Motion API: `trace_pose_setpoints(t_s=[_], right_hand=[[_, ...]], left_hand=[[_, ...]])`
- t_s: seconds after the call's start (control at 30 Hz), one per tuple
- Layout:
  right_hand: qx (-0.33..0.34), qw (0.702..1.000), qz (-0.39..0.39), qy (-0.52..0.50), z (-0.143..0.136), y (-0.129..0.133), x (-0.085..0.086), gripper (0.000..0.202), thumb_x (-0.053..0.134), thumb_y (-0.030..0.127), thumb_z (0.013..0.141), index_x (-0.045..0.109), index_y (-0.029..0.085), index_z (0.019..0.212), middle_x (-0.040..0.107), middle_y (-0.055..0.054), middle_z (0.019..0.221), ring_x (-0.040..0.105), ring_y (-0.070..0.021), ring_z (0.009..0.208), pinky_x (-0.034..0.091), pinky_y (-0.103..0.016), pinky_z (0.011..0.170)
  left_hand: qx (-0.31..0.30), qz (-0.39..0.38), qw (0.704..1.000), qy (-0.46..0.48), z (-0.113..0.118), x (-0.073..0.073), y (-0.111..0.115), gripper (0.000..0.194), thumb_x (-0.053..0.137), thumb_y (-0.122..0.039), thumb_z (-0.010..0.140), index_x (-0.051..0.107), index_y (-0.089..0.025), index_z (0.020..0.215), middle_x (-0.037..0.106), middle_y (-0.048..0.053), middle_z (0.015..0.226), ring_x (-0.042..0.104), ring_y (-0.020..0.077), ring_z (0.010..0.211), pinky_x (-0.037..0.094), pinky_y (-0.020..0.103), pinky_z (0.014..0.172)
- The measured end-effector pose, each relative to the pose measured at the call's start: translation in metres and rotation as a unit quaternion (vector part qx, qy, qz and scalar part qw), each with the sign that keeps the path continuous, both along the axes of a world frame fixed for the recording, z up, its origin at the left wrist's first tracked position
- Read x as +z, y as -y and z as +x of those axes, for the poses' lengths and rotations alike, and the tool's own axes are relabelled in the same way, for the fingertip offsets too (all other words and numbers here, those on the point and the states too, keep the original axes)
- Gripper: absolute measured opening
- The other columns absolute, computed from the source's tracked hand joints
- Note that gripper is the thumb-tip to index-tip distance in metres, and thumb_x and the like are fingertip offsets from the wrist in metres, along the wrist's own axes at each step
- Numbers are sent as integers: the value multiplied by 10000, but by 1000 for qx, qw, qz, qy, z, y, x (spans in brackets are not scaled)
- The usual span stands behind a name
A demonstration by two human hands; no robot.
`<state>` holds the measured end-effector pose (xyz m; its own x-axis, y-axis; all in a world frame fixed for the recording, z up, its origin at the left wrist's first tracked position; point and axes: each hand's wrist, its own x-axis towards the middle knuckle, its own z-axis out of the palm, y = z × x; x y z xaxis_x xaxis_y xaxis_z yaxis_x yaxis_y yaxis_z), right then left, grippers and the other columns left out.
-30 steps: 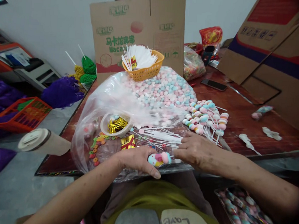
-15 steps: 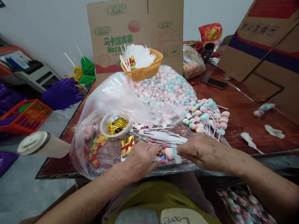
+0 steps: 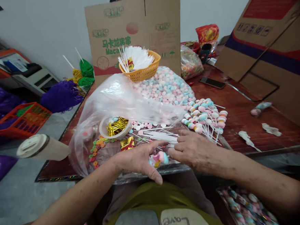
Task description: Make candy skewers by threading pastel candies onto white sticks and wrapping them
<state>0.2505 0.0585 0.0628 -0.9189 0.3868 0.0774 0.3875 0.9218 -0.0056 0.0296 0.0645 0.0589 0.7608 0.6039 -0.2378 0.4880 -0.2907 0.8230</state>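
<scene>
My left hand [image 3: 139, 159] is open at the table's front edge, its thumb and fingers spread around a small marshmallow skewer [image 3: 159, 159] with pink and blue pieces in a printed wrapper. My right hand [image 3: 194, 149] lies just to the right, palm down, fingers loosely bent and slightly apart, with nothing visible in them. Its fingertips are close to the skewer and to a bundle of white sticks [image 3: 161, 136]. Beyond the left hand lie a yellow-and-red packet [image 3: 127, 143] and a white bowl [image 3: 103, 129] of gold twist ties. Ring-shaped candies [image 3: 93, 153] form a curve there.
A large clear bag of pastel marshmallows [image 3: 167, 88] spreads behind, beside a yellow basket [image 3: 142, 74] of sticks. Finished skewers [image 3: 206, 113] are piled to the right. Cardboard boxes [image 3: 155, 34] stand behind; a phone [image 3: 212, 83] lies right, a lidded cup [image 3: 44, 147] left.
My left hand has opened its fingers away from the wrapped skewer. My right hand has moved slightly left, and its pinch has loosened. The view has shifted a little.
</scene>
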Motion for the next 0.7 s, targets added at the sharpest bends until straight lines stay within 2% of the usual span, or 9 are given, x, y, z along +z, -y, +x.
trace_pose_setpoints(t_s=[0.1,0.17,0.23,0.3,0.37,0.43,0.5,0.57,0.7], right_hand=[[-35,997,-62,23,4,2,-8,131,476,99,753,568,175,807,602,-13,621,441,-128,536,230,-284,575],[-87,992,-92,22,9,3,-9,127,462,109,758,569,176,745,569,-4,568,393,-115,490,187,-272,520],[-123,985,-120,-4,13,2,-9,186,429,162,813,553,172,674,521,5,525,362,-105,471,168,-262,497],[-132,981,-138,-36,17,1,-8,277,383,218,867,541,167,645,490,11,513,359,-97,473,176,-252,493],[-116,984,-129,-45,20,0,-7,292,371,222,879,543,167,650,500,10,530,374,-100,491,192,-252,505],[-84,992,-81,-41,22,-1,-6,239,387,161,858,558,173,692,540,1,572,396,-115,528,217,-263,539],[-60,997,0,-43,23,-1,-4,207,398,106,842,574,178,760,570,-12,609,420,-136,580,244,-284,599],[-46,994,80,-59,24,0,-2,196,404,104,852,585,175,821,579,-25,618,433,-155,620,259,-309,653],[-12,982,162,-92,21,7,0,189,402,147,883,590,154,906,570,-24,602,434,-167,631,274,-338,689]], left_hand=[[30,107,983,-146,-1,0,1,1032,751,-478,563,207,-197,1394,609,117,1108,592,273,947,447,348,788],[36,225,952,-205,0,-3,7,922,692,-539,612,281,-193,1360,645,107,1000,595,295,924,439,378,783],[35,332,917,-218,1,-7,15,764,654,-493,681,360,-172,1309,634,126,1029,577,302,958,407,416,845],[48,379,895,-230,0,-12,22,533,606,-345,755,449,-145,1224,638,131,1012,579,283,940,387,417,870],[66,335,907,-247,-3,-14,24,294,539,-264,792,548,-145,1061,655,96,886,597,244,827,420,356,779],[55,225,947,-221,-9,-11,20,180,538,-305,792,580,-162,893,632,39,758,577,195,704,417,271,638],[17,89,986,-140,-16,-7,14,219,595,-359,751,572,-171,860,591,-8,718,532,150,645,384,218,565],[-11,-23,998,-58,-22,-4,8,280,658,-356,696,565,-166,880,555,-33,716,489,119,629,368,193,553],[16,-108,994,5,-20,-4,3,349,704,-327,644,567,-146,908,534,-34,724,462,111,638,370,195,571]])
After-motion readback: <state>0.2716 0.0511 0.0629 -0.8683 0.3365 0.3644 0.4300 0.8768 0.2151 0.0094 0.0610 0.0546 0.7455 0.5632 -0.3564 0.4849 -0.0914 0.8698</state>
